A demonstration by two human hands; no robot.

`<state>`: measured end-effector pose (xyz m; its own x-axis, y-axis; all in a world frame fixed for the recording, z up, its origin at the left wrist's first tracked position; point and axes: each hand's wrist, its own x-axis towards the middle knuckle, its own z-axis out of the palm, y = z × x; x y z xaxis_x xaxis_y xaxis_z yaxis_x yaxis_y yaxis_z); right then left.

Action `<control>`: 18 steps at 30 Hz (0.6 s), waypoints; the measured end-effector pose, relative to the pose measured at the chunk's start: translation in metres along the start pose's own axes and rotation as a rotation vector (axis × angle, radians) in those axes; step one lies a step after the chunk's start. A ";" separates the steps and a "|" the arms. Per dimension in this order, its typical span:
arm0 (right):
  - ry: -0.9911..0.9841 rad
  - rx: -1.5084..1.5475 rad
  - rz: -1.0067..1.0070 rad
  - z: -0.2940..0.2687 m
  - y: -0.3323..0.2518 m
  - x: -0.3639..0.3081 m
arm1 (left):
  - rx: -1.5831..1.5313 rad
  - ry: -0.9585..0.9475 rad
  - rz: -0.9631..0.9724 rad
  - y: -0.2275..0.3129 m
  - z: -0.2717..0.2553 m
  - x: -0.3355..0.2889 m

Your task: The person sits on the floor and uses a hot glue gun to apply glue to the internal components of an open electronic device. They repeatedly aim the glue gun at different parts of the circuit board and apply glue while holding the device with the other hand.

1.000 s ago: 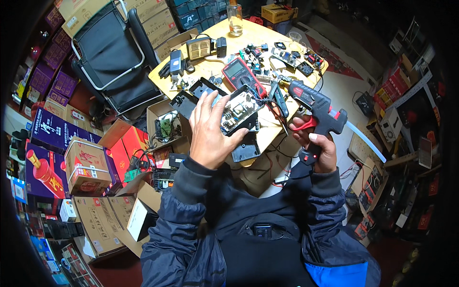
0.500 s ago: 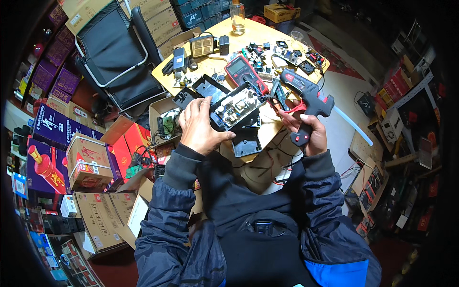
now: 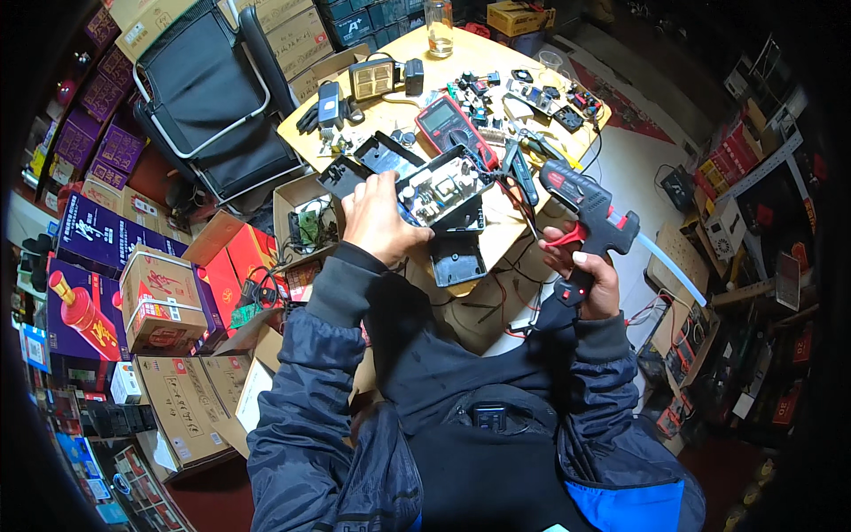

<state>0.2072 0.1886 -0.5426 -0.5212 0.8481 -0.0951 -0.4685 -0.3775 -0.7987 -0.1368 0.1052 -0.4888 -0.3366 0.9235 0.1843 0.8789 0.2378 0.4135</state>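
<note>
My left hand (image 3: 379, 223) is wrapped round the left end of a black plastic case (image 3: 401, 211) with a circuit board (image 3: 443, 190) inside, tilted up at the table's near edge. To its right, my right hand (image 3: 599, 282) grips the handle of a black hot glue gun (image 3: 581, 193) with a red trigger. A pale glue stick (image 3: 675, 271) sticks out of the gun's back. The gun's nozzle points up and left, apart from the case. Another black case half (image 3: 457, 261) lies just below the held one, and an open black shell (image 3: 387, 154) lies behind my left hand.
A red multimeter (image 3: 441, 126) lies behind the case on the yellow table (image 3: 403, 51). Loose circuit parts (image 3: 472, 95), a work lamp (image 3: 371, 78) and a glass bottle (image 3: 439, 31) stand farther back. Boxes (image 3: 165, 300) crowd the left, beside a folding chair (image 3: 204, 102).
My right hand has moved right and toward me with the glue gun, away from the case. My left hand still holds the case, shifted only slightly.
</note>
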 end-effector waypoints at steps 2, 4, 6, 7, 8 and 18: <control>0.018 -0.063 0.002 -0.003 -0.001 -0.007 | -0.118 0.005 0.037 -0.008 -0.006 0.004; 0.031 -0.059 -0.006 -0.006 -0.003 -0.013 | -0.241 -0.032 0.048 -0.016 -0.011 0.006; 0.027 -0.039 -0.031 -0.009 -0.003 -0.019 | -0.404 -0.114 0.067 -0.022 -0.014 0.008; 0.042 -0.049 -0.019 -0.010 -0.003 -0.021 | -0.479 -0.137 0.118 -0.024 -0.014 0.008; 0.047 -0.048 -0.019 -0.011 -0.002 -0.024 | -0.483 -0.134 0.127 -0.026 -0.014 0.007; 0.072 -0.036 0.001 -0.015 0.002 -0.032 | -0.437 -0.289 0.125 -0.044 -0.009 0.015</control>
<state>0.2335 0.1667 -0.5496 -0.4683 0.8729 -0.1370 -0.4419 -0.3657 -0.8192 -0.1833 0.1054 -0.4960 -0.0777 0.9966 0.0284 0.6631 0.0304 0.7479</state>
